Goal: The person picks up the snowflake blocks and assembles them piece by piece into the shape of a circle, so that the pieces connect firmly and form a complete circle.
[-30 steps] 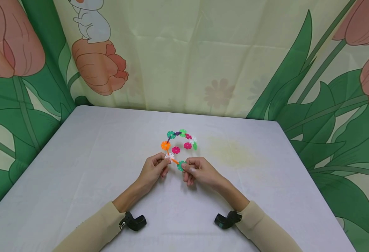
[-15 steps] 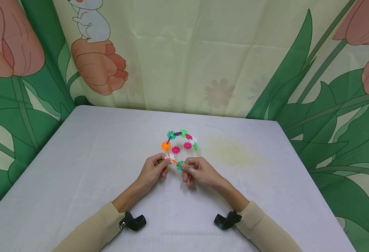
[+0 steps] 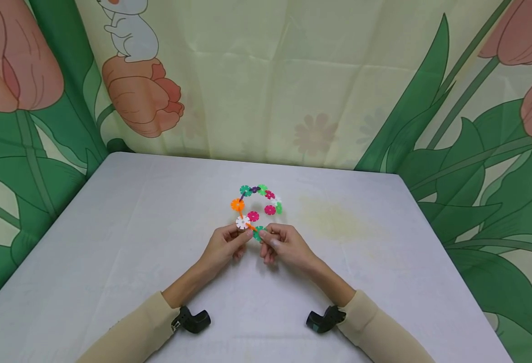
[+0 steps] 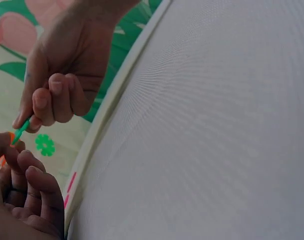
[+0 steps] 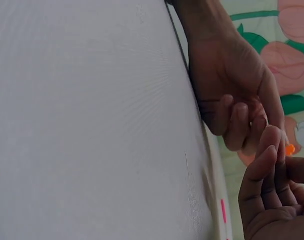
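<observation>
A curved chain of interlocking plastic snowflake discs hangs between both hands, slightly above the table. My left hand (image 3: 222, 246) pinches an edge-on orange snowflake disc (image 3: 250, 227), just below the white disc (image 3: 243, 222). With thumb and forefinger, my right hand (image 3: 289, 245) grips the green snowflake disc (image 3: 258, 233) at the chain's near end. From there the chain curves away through an orange disc (image 3: 237, 204), a teal disc (image 3: 245, 190) and a purple disc (image 3: 254, 190). Its far end carries a light green disc (image 4: 45, 145), seen in the left wrist view. Fingertips partly hide the pinched discs.
Two pink discs, one pink disc (image 3: 253, 216) nearer the left hand and another pink disc (image 3: 270, 209) to its right, lie on the white-covered table (image 3: 148, 217). A printed curtain (image 3: 266, 85) rises behind the table's back edge.
My left fingers have slid from the white disc to the orange one beside the green disc. Both hands are closer together, and the chain has shifted slightly left and away from the person.
</observation>
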